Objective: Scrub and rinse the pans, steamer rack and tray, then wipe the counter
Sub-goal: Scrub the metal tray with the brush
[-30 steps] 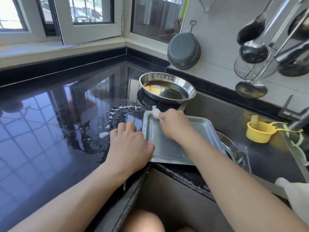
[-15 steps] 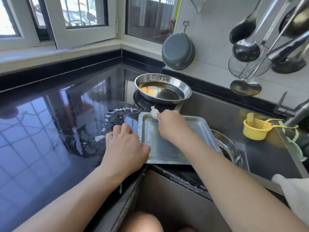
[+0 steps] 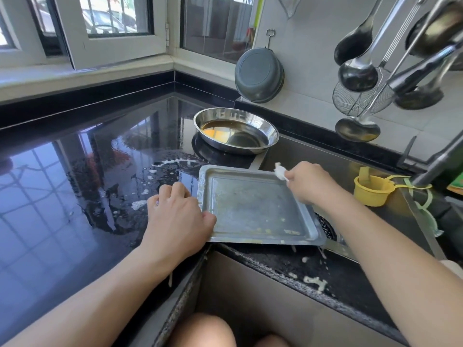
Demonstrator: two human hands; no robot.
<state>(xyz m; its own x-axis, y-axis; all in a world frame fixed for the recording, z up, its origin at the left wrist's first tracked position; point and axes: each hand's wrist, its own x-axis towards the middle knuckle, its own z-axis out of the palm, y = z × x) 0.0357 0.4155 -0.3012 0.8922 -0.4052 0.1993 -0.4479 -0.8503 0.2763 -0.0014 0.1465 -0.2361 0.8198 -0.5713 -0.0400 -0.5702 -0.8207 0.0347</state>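
The tray in the middle is dull grey metal, more matt than shiny, with a smeared film and a few yellowish specks. The round pan above it is polished steel, properly mirror-bright on the rim. The counter on the left is black stone, super glossy and wet, reflecting the window, with white foam blobs on it. Upper right, the ladles look like shiny steel next to a fine wire mesh strainer. The yellow cup at right looks like smooth plastic.
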